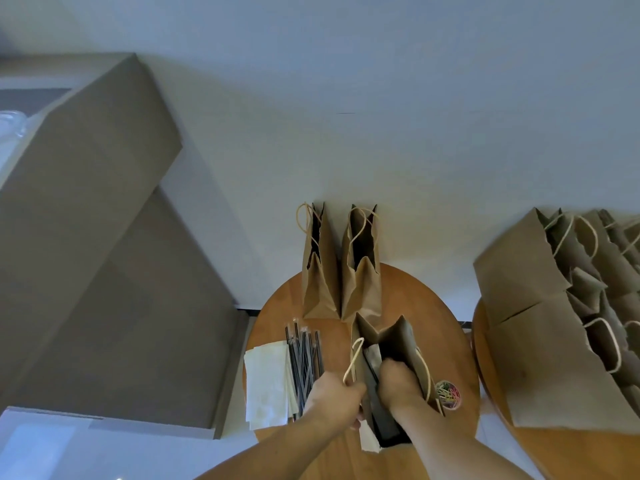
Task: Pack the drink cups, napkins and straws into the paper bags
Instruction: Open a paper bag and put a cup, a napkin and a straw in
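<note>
Gripping near rim of open paper bag point(398, 337) with left hand point(332, 396), fingers curled round it. Reaching right hand point(398, 379) inside; fingers hidden, cannot tell. Standing behind it: two more bags point(320, 271) point(362, 271). Lying left of it: one napkin stack point(266, 375), one straw bundle point(304, 355).

My right hand point(398, 379) sits inside the open paper bag point(398, 337), walled in by its sides. Just right of it a tub of paper clips point(448, 394) blocks the way, and ahead stand two upright bags point(320, 271). Left of my left hand point(334, 396) lie straws point(304, 358) and napkins point(266, 382). Bare tabletop point(433, 323) shows ahead-right of the right hand.
</note>
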